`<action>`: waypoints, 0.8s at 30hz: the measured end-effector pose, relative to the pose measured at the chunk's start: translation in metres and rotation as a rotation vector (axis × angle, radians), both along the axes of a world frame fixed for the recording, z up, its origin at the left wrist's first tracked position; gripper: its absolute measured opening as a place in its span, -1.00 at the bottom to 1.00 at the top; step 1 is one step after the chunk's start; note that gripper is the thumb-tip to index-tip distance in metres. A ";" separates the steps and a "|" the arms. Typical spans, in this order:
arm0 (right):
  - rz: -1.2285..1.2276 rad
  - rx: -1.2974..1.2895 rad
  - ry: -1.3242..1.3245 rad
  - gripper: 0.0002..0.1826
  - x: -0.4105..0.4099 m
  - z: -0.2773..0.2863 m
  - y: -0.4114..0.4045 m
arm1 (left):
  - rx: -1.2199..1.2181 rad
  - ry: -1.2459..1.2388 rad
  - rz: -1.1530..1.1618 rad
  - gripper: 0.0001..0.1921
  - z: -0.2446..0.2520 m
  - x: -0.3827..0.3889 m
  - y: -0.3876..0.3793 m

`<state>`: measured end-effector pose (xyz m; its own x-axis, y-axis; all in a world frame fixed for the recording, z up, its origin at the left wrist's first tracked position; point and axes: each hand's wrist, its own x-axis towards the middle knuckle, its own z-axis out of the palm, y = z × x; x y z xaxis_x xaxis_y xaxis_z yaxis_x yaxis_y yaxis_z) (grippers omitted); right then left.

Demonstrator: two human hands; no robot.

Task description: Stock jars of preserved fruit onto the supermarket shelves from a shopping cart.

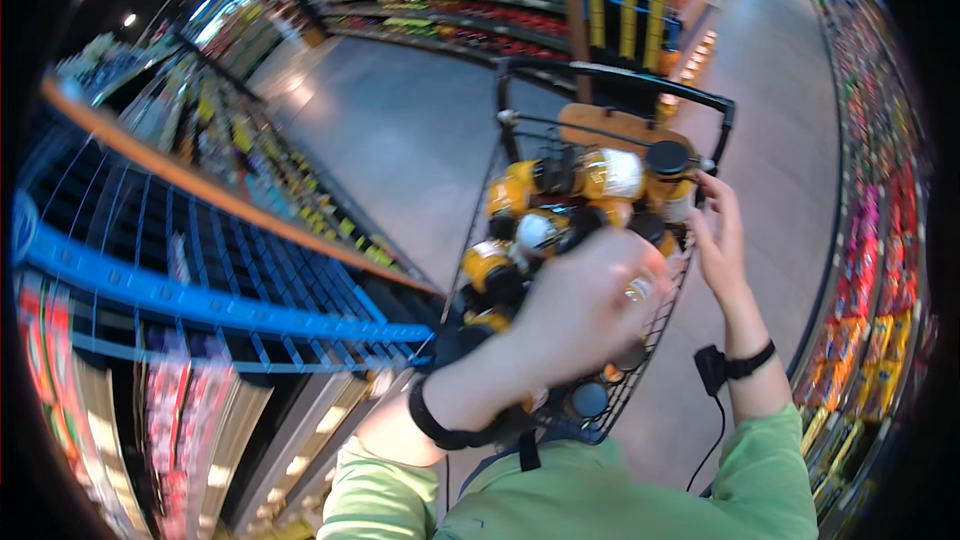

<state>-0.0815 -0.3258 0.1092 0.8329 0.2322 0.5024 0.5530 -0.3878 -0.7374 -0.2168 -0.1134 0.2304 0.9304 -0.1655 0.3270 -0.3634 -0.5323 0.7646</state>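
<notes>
A black wire shopping cart (651,341) in front of me holds several yellow jars with dark lids, some lying on their sides. My left hand (600,292) reaches across the middle of the cart, motion-blurred, with its fingers curled. A shiny spot shows at its fingers, and I cannot tell whether it holds anything. My right hand (721,240) is at the cart's right side, with thumb and fingers apart. Its fingertips are beside an upright jar with a black lid (666,159); contact is unclear. Left of that jar lies a jar with a white label (621,172).
A black bar (615,73) and a wooden panel (611,124) form the cart's far end. A blue wire rack (225,300) juts in from the left. Shelves of packaged goods (855,240) run along the right, beside the grey floor (765,142).
</notes>
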 end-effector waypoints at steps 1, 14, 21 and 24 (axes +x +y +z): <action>0.021 0.039 0.024 -0.51 -0.018 0.011 0.005 | -0.040 -0.191 -0.096 -0.86 0.008 -0.021 -0.005; 0.847 -0.119 0.015 -0.77 -0.275 0.078 0.117 | -0.071 0.140 0.017 -0.81 -0.030 -0.323 0.068; 0.874 -0.270 0.188 -0.38 -0.382 -0.042 0.264 | -0.249 0.537 0.576 -0.77 -0.119 -0.498 0.129; 0.639 -0.130 0.076 -0.12 -0.393 -0.091 0.332 | -0.270 0.564 0.751 -0.77 -0.150 -0.564 0.138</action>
